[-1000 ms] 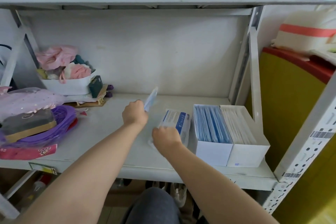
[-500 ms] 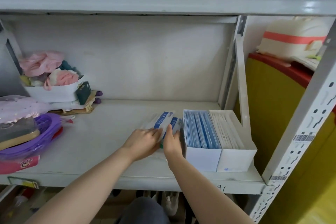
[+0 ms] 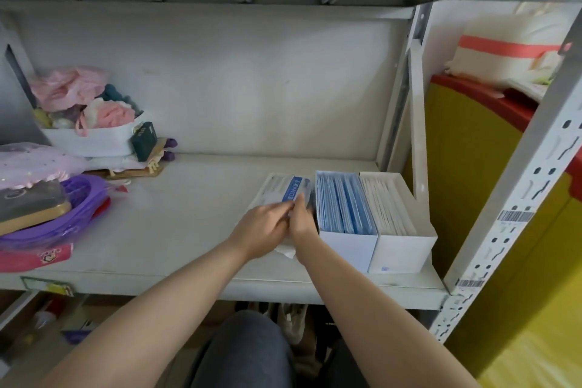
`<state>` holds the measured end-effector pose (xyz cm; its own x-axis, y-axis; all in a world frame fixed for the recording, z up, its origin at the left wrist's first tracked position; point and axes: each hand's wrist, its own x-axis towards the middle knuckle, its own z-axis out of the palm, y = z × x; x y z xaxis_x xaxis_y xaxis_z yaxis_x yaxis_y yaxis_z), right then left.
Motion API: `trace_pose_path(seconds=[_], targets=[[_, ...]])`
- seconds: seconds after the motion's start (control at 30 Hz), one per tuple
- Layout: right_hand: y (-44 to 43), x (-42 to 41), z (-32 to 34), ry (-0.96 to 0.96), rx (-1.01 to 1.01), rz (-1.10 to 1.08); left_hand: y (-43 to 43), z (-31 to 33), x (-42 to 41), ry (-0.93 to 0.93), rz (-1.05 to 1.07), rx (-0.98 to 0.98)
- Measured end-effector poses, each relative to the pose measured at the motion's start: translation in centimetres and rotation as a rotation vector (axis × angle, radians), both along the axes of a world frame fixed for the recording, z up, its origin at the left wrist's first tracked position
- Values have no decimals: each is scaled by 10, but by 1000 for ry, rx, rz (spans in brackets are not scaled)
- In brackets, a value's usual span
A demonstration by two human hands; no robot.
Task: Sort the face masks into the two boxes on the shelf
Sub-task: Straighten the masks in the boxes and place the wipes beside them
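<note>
A small stack of wrapped face masks with a blue label lies on the shelf, just left of two open white boxes. The left box holds blue masks standing on edge; the right box holds white ones. My left hand and my right hand meet over the near end of the stack, fingers curled on the wrapped masks. The near part of the stack is hidden under my hands.
The grey metal shelf carries a white tub of pink cloth items at the back left and a purple basket at the left. A perforated upright post stands right of the boxes, with a yellow panel beyond.
One second ago my left hand held a blue mask up in the air. It has come down to the stack beside my right hand, and both hands now sit together on it.
</note>
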<state>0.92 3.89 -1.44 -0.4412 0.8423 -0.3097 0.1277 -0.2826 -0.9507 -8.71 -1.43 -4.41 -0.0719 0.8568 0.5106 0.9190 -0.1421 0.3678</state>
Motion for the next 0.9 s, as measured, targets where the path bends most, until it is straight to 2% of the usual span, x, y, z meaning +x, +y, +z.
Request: trace_pose_path(seconds=[0.03,0.1,0.17,0.2,0.23,0.27,0.3,0.37,0.4,0.5,0.6,0.67,0.9], targets=[[-1,1,1,-16,4,9,2,1,-3,-120,114,38],[-3,-1,-4,-46,27,-22,9,3,-14,-209,377,57],[-7,-7,-12,-75,47,-117,18,4,-30,-286,570,-124],[-6,-7,-16,-199,48,-47,22,1,-38,-373,628,-234],[-4,-12,-25,-559,311,81,24,-1,-43,-480,662,-317],[-7,-12,-29,-820,612,210,24,-3,-46,-574,670,-355],[-14,-12,-23,-850,614,195,24,-4,-47,-643,658,-363],[-15,-8,-19,-451,375,39,23,-6,-43,-685,617,-376],[-18,-6,-16,-409,351,6,23,-6,-40,-691,603,-381],[-20,-5,-5,-625,516,210,21,1,-27,-750,544,-399],[-15,-2,-1,-699,545,279,17,3,-23,-848,479,-403],[-13,0,-7,-824,659,380,14,-1,-22,-895,463,-402],[-18,18,-27,-883,815,463,-2,2,-11,-877,466,-436]])
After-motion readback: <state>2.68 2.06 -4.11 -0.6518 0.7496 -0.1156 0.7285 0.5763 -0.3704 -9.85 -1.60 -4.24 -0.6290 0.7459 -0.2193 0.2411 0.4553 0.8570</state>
